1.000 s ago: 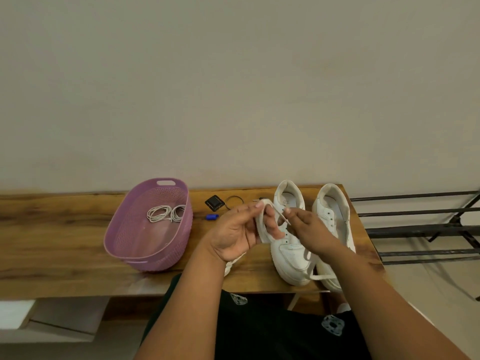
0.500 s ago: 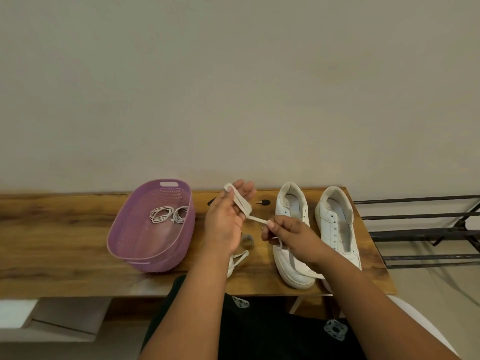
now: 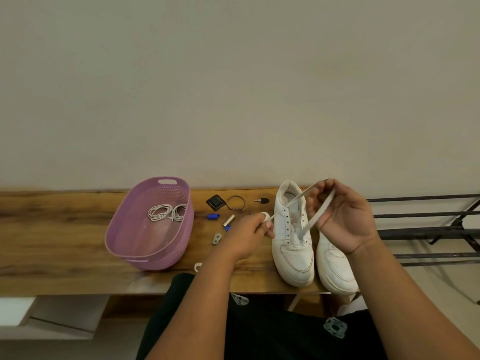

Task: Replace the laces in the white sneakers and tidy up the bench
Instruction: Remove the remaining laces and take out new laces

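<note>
Straight ahead I see a long wooden bench (image 3: 52, 229) set against a plain pale wall, viewed from above through the head camera. Two white sneakers stand side by side toward the bench's right end, toes pointing at me: the left sneaker (image 3: 292, 245) in full view, the right sneaker (image 3: 335, 268) partly hidden behind the right wrist. A flat white lace (image 3: 315, 215) is stretched between both hands above the left sneaker, and one run of it drops to that shoe's tongue. My left hand (image 3: 249, 236) hovers just left of that shoe, fingers curled, pinching one end of the lace. My right hand (image 3: 342, 216) is raised over the shoes' heels, fingers bent around the lace where it loops over them. Further left sits a purple perforated basket (image 3: 145, 253), tilted toward me, holding a coiled bundle of thin white laces (image 3: 167, 212). Between the basket and the shoes, small items lie scattered on the wood: a black square piece (image 3: 215, 202), a braided ring (image 3: 235, 202), a blue clip (image 3: 213, 216), a short metal tube (image 3: 228, 220) and a small metal buckle (image 3: 217, 238). Beyond the bench's right end stands a dark metal rack (image 3: 426, 232).
</note>
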